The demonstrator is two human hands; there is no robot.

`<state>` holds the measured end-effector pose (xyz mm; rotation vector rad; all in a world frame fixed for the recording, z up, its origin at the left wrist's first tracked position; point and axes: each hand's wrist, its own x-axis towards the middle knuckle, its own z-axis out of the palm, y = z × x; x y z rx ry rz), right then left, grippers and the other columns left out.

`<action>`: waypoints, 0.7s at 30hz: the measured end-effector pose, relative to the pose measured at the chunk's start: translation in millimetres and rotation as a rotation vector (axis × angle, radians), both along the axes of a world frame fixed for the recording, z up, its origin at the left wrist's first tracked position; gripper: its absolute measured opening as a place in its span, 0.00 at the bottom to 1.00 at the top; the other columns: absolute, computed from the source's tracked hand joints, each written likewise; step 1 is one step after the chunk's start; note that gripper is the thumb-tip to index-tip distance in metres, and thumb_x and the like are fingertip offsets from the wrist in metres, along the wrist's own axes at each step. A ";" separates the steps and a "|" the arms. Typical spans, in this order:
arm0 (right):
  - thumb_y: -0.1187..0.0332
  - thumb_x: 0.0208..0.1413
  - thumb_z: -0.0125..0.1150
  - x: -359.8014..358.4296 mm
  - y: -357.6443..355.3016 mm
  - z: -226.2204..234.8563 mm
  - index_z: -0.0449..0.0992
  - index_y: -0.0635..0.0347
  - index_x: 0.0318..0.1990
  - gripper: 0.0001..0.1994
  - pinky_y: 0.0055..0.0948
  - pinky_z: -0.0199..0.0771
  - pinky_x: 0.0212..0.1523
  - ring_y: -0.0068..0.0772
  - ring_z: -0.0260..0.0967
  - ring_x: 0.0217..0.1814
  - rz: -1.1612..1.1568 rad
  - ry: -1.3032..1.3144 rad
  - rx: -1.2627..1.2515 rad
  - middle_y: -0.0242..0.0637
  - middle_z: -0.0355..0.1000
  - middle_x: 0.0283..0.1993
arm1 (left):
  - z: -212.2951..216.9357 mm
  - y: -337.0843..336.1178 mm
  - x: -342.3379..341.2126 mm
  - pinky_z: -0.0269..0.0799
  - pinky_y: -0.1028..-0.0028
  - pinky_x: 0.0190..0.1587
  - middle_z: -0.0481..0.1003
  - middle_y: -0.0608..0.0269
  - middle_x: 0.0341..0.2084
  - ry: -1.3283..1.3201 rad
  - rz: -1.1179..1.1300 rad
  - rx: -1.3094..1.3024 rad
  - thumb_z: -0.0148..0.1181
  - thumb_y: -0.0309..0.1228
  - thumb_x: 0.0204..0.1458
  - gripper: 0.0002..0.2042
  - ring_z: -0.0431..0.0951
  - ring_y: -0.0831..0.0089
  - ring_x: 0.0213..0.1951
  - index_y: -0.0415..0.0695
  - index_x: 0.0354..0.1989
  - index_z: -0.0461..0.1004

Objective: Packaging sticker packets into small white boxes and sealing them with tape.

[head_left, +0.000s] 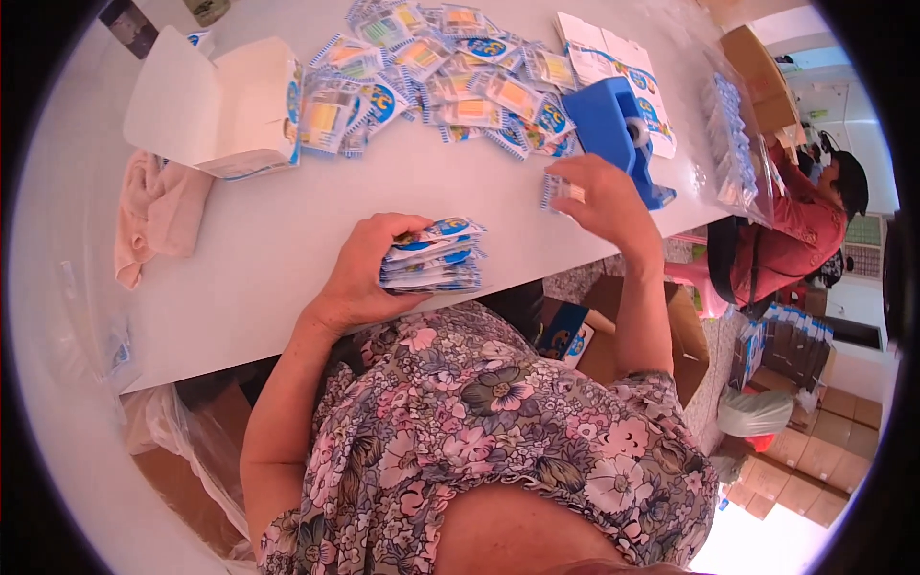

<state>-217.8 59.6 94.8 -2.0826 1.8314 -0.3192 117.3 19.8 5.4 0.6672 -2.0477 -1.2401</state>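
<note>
Near the table's front edge, my left hand [356, 273] is closed around the left side of a stack of small packets [436, 257], blue and white with clear parts. Its thumb and fingers press the stack from both ends. Farther right, the thumb and fingers of my right hand [611, 203] close about a single packet [556, 192] at the table surface, partly hidden by the hand. Beyond both hands lies a loose pile of the same packets [460, 81], some showing yellow and green contents. A blue tape dispenser [602, 115] stands just beyond my right hand.
An open white box [254, 105] stands at the far left, with a pink cloth [171, 203] before it. Flat white cardboard [613, 53] lies behind the dispenser. Bagged packets [730, 144] sit at the right edge, near a person in red [795, 235]. An open carton [685, 335] is below the table.
</note>
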 end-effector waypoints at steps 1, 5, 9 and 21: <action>0.73 0.48 0.67 -1.9 17.5 -6.5 0.80 0.62 0.43 0.13 0.35 0.73 0.51 0.45 0.73 0.52 -0.061 0.146 -0.099 0.43 0.77 0.47 | 0.5 0.0 0.2 0.65 0.64 0.57 0.73 0.57 0.52 0.007 -0.001 0.013 0.76 0.28 0.32 0.32 0.73 0.58 0.52 0.46 0.51 0.71; 0.75 0.48 0.66 -10.1 37.7 -37.8 0.79 0.61 0.47 0.16 0.35 0.74 0.49 0.45 0.74 0.50 -0.177 0.348 -0.236 0.44 0.77 0.47 | 2.4 -3.9 -1.1 0.66 0.65 0.58 0.72 0.56 0.54 0.011 -0.056 -0.076 0.76 0.27 0.33 0.33 0.72 0.59 0.54 0.45 0.54 0.70; 0.74 0.51 0.64 17.8 21.6 -42.4 0.78 0.62 0.46 0.13 0.36 0.76 0.45 0.48 0.75 0.44 -0.133 -0.046 -0.389 0.45 0.77 0.44 | 3.9 -2.2 -0.4 0.66 0.63 0.58 0.72 0.55 0.55 -0.002 0.062 -0.285 0.76 0.29 0.31 0.33 0.72 0.56 0.56 0.46 0.52 0.71; 0.67 0.55 0.63 11.3 -113.9 -37.3 0.80 0.60 0.39 0.08 0.41 0.73 0.38 0.46 0.75 0.38 0.011 0.173 -0.488 0.44 0.76 0.34 | -0.9 1.8 -0.4 0.64 0.64 0.58 0.72 0.57 0.51 0.019 0.008 -0.048 0.77 0.32 0.31 0.35 0.71 0.59 0.55 0.46 0.53 0.69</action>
